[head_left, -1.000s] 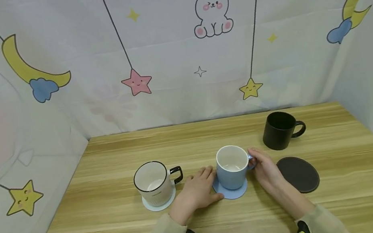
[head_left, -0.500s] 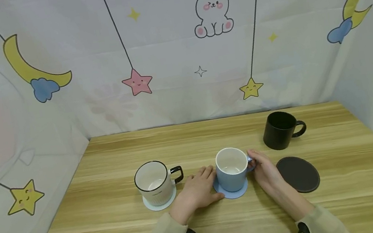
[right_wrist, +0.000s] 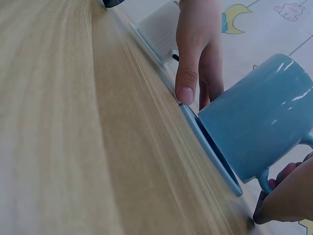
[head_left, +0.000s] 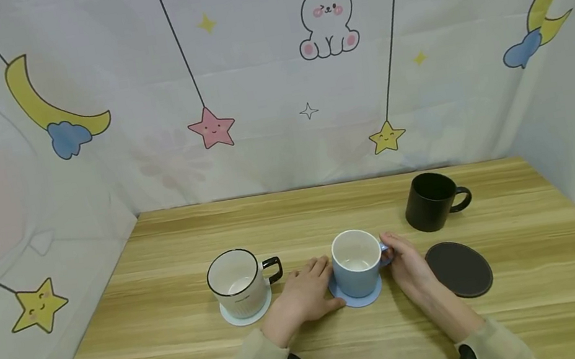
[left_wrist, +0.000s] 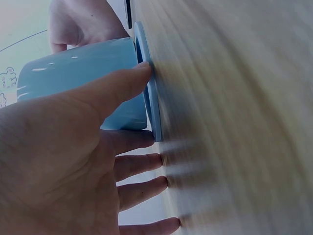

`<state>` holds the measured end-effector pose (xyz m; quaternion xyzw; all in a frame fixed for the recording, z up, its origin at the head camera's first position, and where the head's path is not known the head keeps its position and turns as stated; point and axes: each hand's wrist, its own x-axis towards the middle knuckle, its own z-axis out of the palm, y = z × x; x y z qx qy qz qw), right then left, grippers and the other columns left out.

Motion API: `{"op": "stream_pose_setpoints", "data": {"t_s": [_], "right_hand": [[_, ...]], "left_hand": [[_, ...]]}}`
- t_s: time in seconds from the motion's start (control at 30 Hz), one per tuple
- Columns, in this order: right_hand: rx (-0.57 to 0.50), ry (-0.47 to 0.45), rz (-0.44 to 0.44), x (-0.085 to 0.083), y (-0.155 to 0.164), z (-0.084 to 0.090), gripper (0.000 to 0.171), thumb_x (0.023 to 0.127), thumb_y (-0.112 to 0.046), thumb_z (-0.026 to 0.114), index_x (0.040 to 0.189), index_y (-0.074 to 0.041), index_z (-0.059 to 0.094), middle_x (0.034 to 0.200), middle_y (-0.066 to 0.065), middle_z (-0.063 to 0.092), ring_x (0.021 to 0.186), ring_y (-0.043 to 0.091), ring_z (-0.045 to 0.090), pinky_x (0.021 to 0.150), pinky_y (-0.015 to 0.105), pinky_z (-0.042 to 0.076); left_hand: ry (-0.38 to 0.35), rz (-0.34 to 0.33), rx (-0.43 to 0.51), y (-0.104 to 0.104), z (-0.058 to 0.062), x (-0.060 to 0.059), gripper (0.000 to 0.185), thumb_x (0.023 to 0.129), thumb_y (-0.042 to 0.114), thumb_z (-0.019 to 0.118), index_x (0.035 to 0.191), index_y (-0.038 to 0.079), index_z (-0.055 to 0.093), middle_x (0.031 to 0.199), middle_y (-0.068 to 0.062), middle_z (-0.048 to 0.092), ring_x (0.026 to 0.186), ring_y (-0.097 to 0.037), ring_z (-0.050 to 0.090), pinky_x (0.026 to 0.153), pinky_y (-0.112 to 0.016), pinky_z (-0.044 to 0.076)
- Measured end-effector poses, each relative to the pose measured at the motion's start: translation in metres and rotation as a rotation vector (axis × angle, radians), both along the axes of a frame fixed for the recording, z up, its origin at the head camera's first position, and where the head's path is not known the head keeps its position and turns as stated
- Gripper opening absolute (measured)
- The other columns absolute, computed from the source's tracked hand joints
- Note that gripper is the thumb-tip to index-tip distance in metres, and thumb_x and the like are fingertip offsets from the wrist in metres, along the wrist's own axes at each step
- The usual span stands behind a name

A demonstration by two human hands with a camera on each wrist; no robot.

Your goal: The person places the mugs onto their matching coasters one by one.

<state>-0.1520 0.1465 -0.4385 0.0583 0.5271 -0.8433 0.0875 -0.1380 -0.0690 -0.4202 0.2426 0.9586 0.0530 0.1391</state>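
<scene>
My right hand (head_left: 410,263) pinches the handle of a light blue mug (head_left: 358,275). The mug is upright, its base close over a round blue coaster (head_left: 359,301); a thin dark gap shows between them in the right wrist view. On the left side of that coaster, my left hand (head_left: 308,294) lies with fingers spread and nearly straight. Its thumb and index fingertip touch the coaster's edge in the left wrist view, and the other fingertips rest on the wooden table (left_wrist: 234,122).
A white mug (head_left: 238,284) with black rim and handle stands on a pale coaster (head_left: 247,319) at the left. Behind my right hand is a black mug (head_left: 430,204), and a bare black coaster (head_left: 460,269) lies beside my right wrist. A printed curtain (head_left: 272,81) encloses the table.
The blue mug has come down a little and slightly left over its coaster, my right hand moving with it. My left hand and the other mugs have stayed put.
</scene>
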Motion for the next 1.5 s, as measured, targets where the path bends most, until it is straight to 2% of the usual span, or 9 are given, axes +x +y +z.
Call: {"op": "stream_pose_setpoints", "data": {"t_s": [0.67, 0.9, 1.17, 1.33, 1.5], "right_hand": [[0.047, 0.029, 0.0, 0.0, -0.001, -0.004, 0.039, 0.101, -0.015, 0.042, 0.063, -0.014, 0.035, 0.067, -0.005, 0.038, 0.074, 0.012, 0.037, 0.08, 0.025, 0.029], [0.149, 0.067, 0.053, 0.001, 0.005, -0.003, 0.037, 0.101, -0.017, 0.043, 0.065, -0.014, 0.04, 0.07, -0.005, 0.041, 0.078, 0.012, 0.039, 0.081, 0.026, 0.032], [0.238, 0.079, 0.124, 0.001, 0.009, -0.003, 0.034, 0.102, -0.026, 0.044, 0.069, -0.015, 0.039, 0.078, -0.005, 0.041, 0.088, 0.014, 0.038, 0.089, 0.03, 0.029], [0.276, 0.08, 0.109, 0.0, 0.009, -0.002, 0.035, 0.101, -0.024, 0.045, 0.068, -0.017, 0.04, 0.077, -0.007, 0.044, 0.088, 0.012, 0.04, 0.087, 0.027, 0.032], [0.314, 0.074, 0.098, 0.0, 0.01, -0.001, 0.031, 0.1, -0.022, 0.047, 0.069, -0.02, 0.051, 0.078, -0.01, 0.049, 0.088, 0.008, 0.044, 0.087, 0.023, 0.037]], "left_hand": [[0.003, -0.005, 0.008, -0.001, 0.002, 0.002, 0.078, 0.089, 0.053, 0.06, 0.15, 0.012, 0.033, 0.158, -0.004, 0.03, 0.147, -0.024, 0.028, 0.111, -0.054, 0.035], [0.003, -0.008, 0.011, -0.001, 0.002, 0.002, 0.078, 0.089, 0.053, 0.06, 0.15, 0.012, 0.034, 0.158, -0.004, 0.03, 0.146, -0.024, 0.028, 0.11, -0.054, 0.035], [0.014, -0.015, 0.013, -0.002, 0.0, 0.001, 0.078, 0.089, 0.054, 0.06, 0.15, 0.012, 0.034, 0.158, -0.004, 0.031, 0.146, -0.024, 0.029, 0.11, -0.054, 0.035], [0.017, -0.018, 0.016, -0.003, 0.0, 0.001, 0.078, 0.089, 0.053, 0.06, 0.15, 0.012, 0.034, 0.158, -0.005, 0.031, 0.146, -0.025, 0.029, 0.11, -0.054, 0.035], [0.015, -0.017, 0.026, -0.004, 0.002, 0.002, 0.078, 0.088, 0.052, 0.061, 0.15, 0.012, 0.034, 0.158, -0.005, 0.031, 0.146, -0.025, 0.03, 0.109, -0.056, 0.036]]}}
